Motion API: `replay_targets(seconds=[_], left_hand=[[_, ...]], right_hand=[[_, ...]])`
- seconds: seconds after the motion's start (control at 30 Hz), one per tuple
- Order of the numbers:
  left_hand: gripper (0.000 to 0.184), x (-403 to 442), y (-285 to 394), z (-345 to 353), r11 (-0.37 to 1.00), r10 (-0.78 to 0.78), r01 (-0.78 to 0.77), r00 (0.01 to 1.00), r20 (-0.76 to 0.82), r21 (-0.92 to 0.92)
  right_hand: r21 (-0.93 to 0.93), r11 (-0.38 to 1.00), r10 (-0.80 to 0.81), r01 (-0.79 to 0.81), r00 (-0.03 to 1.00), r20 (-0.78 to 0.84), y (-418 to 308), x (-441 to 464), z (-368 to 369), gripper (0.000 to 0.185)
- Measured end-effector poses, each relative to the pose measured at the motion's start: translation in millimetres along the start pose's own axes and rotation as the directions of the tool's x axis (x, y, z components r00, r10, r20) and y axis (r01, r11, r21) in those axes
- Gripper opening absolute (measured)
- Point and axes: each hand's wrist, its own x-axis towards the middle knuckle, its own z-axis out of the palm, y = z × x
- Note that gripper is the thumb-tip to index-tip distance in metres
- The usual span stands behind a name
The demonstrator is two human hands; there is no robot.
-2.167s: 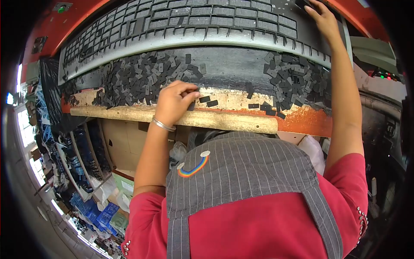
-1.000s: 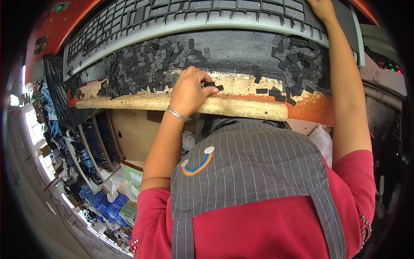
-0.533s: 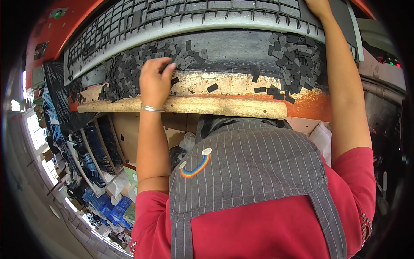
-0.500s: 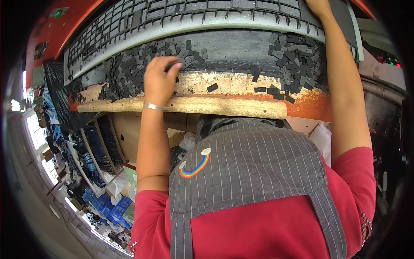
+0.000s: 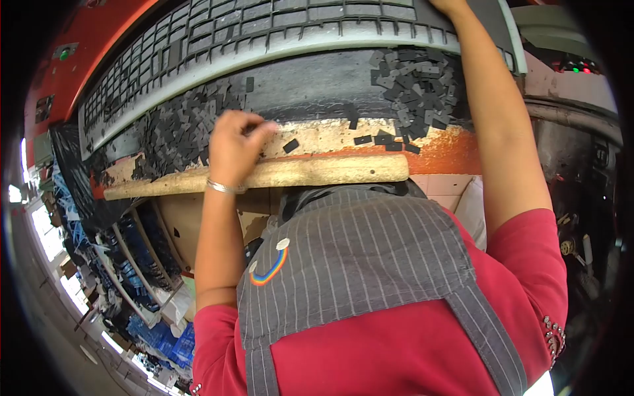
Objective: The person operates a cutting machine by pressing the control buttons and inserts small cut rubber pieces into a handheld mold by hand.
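My left hand (image 5: pixel 238 146), a bracelet at its wrist, is over the wooden ledge at the right edge of a pile of small flat black rectangular pieces (image 5: pixel 175 129). Its fingers curl toward the thumb, and whatever lies between them is hidden. Up at the top edge, my right hand (image 5: pixel 452 5) is by the right end of a black lattice sheet (image 5: pixel 264 23); its fingers are out of frame. Below that forearm sits a second pile of black pieces (image 5: pixel 419 86), many with a small hole.
The lattice rests on a pale-edged plate (image 5: pixel 310 43). A rounded wooden bar (image 5: pixel 330 170) runs along the front edge, close to the striped apron (image 5: pixel 356 257). Loose pieces (image 5: pixel 291 146) lie on the worn ledge. A black plastic bag (image 5: pixel 69 158) hangs at left.
The view has shifted, so the bench and piles sit further left. My left hand has drawn back slightly from the left pile toward the bar, its fingers more curled. My right arm still reaches up.
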Motion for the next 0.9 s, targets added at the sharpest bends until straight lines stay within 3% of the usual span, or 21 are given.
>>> replay_targets(seconds=[0.1, 0.17, 0.2, 0.3, 0.37, 0.4, 0.47, 0.5, 0.57, 0.63, 0.8, 0.9], left_hand=[[0.030, -15.5, 31.7, 13.0, 0.995, -0.075, 0.061, 0.979, 0.191, 0.079], [0.026, -17.7, 22.5, 19.6, 0.997, 0.010, -0.023, 0.984, 0.179, 0.072], [0.024, -17.1, 26.9, 19.7, 0.996, -0.063, 0.047, 0.979, 0.196, 0.082], [0.019, -21.2, 19.8, 20.4, 0.996, 0.054, -0.059, 0.995, 0.080, 0.062], [0.016, -19.9, 9.6, 8.2, 0.993, -0.119, 0.117, 0.987, -0.111, -0.030], [0.020, -19.9, -10.4, 3.2, 0.990, -0.139, 0.138, 0.964, -0.225, -0.019], [0.048, -23.9, -36.6, -13.0, 0.976, -0.062, 0.140, 0.912, -0.406, 0.166], [0.053, -28.6, -46.5, -19.4, 0.972, -0.138, 0.206, 0.892, -0.430, 0.115], [0.054, -34.3, -65.1, -22.2, 0.966, -0.171, 0.244, 0.854, -0.491, 0.088], [0.053, -39.0, -71.4, -13.4, 0.955, -0.132, 0.250, 0.841, -0.525, 0.161], [0.050, -33.5, -60.2, -8.7, 0.940, -0.053, 0.208, 0.872, -0.486, 0.269], [0.048, -34.9, -59.1, -10.5, 0.955, -0.138, 0.236, 0.891, -0.432, 0.182]], right_hand=[[0.050, 0.997, -0.062, 0.059, 0.996, 0.062, 9.3, -4.7, 4.5, 0.046], [0.052, 0.993, -0.109, 0.105, 0.991, 0.082, 13.2, 6.7, -1.0, 0.046], [0.018, 0.995, -0.099, 0.097, 0.991, 0.094, 15.2, 10.6, -4.2, 0.048], [0.023, 0.998, -0.053, 0.052, 0.996, 0.066, 18.4, 4.1, -1.3, 0.050], [0.209, 0.977, -0.061, 0.034, 0.991, 0.123, 20.7, 5.1, 5.4, 0.049], [0.193, 0.980, -0.059, 0.037, 0.992, 0.111, 15.6, 0.4, 4.0, 0.049], [0.160, 0.987, -0.050, 0.027, 0.989, 0.141, -6.7, -5.4, 1.0, 0.049], [0.177, 0.984, -0.033, 0.003, 0.985, 0.170, -17.0, -6.6, -1.1, 0.048], [0.082, 0.990, -0.126, 0.112, 0.972, 0.198, -18.0, -7.0, 4.4, 0.053], [0.062, 0.977, -0.210, 0.202, 0.965, 0.159, -16.2, -9.8, 5.9, 0.052], [0.064, 0.995, -0.090, 0.079, 0.979, 0.183, -16.4, -10.4, 5.3, 0.060], [0.042, 0.998, -0.061, 0.054, 0.977, 0.204, -22.0, -10.3, 3.6, 0.066]])
